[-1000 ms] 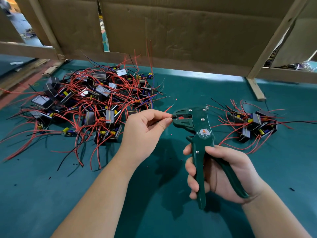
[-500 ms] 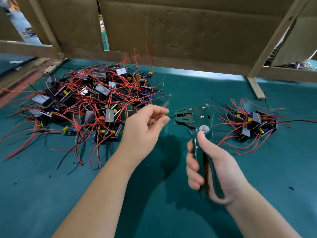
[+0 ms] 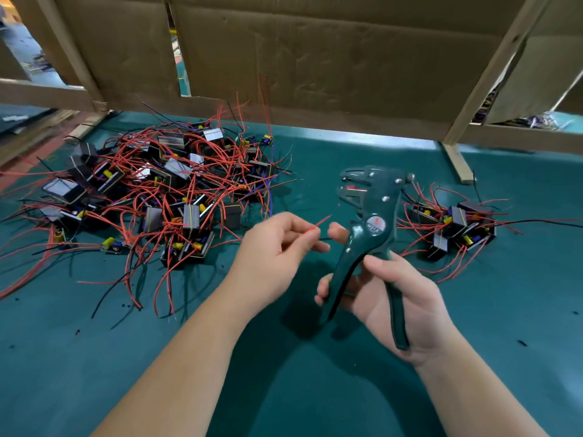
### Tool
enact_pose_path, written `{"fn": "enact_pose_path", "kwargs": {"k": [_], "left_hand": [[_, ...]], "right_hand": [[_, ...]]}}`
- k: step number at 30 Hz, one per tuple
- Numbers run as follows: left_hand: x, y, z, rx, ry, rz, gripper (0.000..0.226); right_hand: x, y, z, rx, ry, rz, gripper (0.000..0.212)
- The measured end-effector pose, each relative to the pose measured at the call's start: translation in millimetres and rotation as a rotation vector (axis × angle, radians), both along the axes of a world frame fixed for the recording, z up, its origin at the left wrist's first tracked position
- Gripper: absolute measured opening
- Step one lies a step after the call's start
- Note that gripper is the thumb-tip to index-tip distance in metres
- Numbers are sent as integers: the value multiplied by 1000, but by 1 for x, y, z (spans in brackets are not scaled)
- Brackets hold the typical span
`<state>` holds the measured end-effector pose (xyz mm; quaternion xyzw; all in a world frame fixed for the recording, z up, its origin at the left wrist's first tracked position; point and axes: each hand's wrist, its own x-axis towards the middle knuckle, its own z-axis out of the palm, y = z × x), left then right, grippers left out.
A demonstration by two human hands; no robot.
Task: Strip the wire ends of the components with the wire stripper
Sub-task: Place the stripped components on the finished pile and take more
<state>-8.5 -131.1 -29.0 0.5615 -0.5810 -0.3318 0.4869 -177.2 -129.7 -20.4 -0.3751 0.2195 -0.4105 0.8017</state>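
My right hand grips the handles of a dark green wire stripper, jaws up and pointing left, handles spread apart. My left hand pinches a red wire whose short end sticks up to the right, a little left of and below the stripper's jaws and apart from them. A thin black wire end shows between the two hands. A large heap of black components with red wires lies at the left. A smaller heap of components lies at the right.
The green table mat carries small black insulation bits near the front left. A cardboard wall on a wooden frame closes the back; a wooden foot stands on the mat at the back right.
The wire end has come out of the stripper's jaws. My right hand squeezed the handles, then let them spread again and tilted the tool upright. My left hand dropped lower with the wire.
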Motion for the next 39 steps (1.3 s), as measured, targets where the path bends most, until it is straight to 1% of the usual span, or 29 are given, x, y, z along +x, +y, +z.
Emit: {"fn": "enact_pose_path", "kwargs": {"k": [2,4,6,7,9,10,11,15,19,22,25,27,29,30,32,34,35,37,38,39], "left_hand": [[-4,2,-1,12,-37,-28,17],[-5,4,-1,10,-129,-65,23],[-6,6,0,0,-242,-125,30],[-7,6,0,-24,-325,-148,33],[-8,6,3,-94,-480,-162,37],[-9,6,4,-116,-507,-161,39],[-9,6,5,-128,-507,-163,41],[-10,6,3,-103,-460,-222,39],[-4,5,6,-75,-493,-232,32],[-3,5,9,16,-435,-255,37],[0,5,14,121,-411,-300,37],[10,7,16,222,-336,-317,40],[23,10,18,360,-212,-337,41],[27,11,19,397,-147,-348,40],[31,11,21,385,-44,-351,37],[29,9,22,345,10,-326,36],[28,9,22,337,26,-318,36],[28,9,22,350,50,-324,37],[27,9,21,361,55,-331,37],[27,9,21,371,54,-331,37]], "right_hand": [[3,1,1,-34,12,29,67],[4,2,1,-18,13,20,53],[3,1,1,6,17,-5,47],[2,0,2,16,18,-13,49],[0,-1,3,23,8,6,66],[-1,-2,4,14,2,31,76],[-2,-3,5,3,-2,52,81],[-6,-4,4,6,-23,46,73],[-8,-8,4,58,-41,-17,62],[-10,-10,2,97,-40,-55,65],[-9,-11,1,113,-9,-71,63],[-13,-16,3,112,11,-128,58],[-23,-24,8,107,-1,-227,49],[-29,-27,10,110,-17,-263,47],[-38,-30,12,126,-29,-268,47],[-39,-28,10,143,-21,-197,43],[-37,-26,9,144,-17,-148,50],[-33,-23,7,137,7,-72,78],[-31,-21,6,133,12,-38,85],[-29,-20,6,130,8,2,86]]}}
